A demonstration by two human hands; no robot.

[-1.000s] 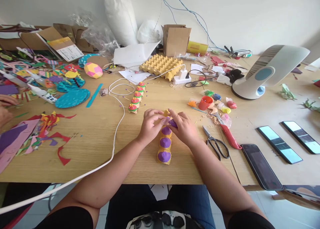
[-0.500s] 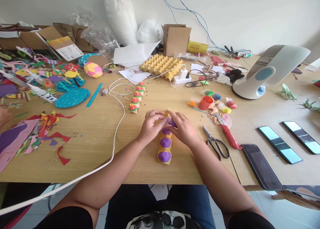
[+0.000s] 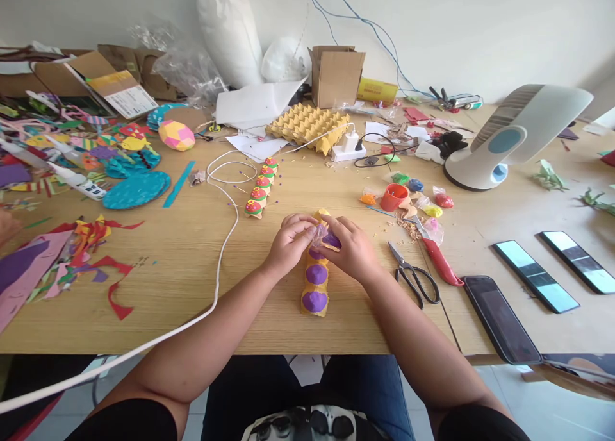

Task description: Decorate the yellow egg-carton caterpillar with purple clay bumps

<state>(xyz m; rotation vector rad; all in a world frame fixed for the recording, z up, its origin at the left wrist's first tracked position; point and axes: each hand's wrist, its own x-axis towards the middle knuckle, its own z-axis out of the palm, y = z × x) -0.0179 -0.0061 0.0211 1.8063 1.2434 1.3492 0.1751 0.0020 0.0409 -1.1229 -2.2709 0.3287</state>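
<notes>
A strip of yellow egg carton [image 3: 307,286] lies lengthwise before me, its bumps capped with smooth purple clay [image 3: 316,302]. Over its far end both hands meet around a small clear plastic bag [image 3: 319,235]. My left hand [image 3: 291,241] pinches the bag between thumb and fingers. My right hand [image 3: 353,245] is closed from the other side, fingers curled around the bag and a purple lump [image 3: 331,239]. Whether that lump is inside the bag or on a bump, I cannot tell. The hands partly hide the far bumps.
A painted red-and-green carton strip [image 3: 259,191] stands ahead with pins around it. Black scissors [image 3: 417,277], a red-handled knife [image 3: 439,261] and several phones [image 3: 502,319] lie right. A white cable [image 3: 225,236] crosses left. Behind are an egg tray [image 3: 307,127] and a power strip [image 3: 348,151].
The clear plastic bag now shows between my hands, where the fingers covered more of it before. My right thumb has shifted slightly left. The carton strip stays in place.
</notes>
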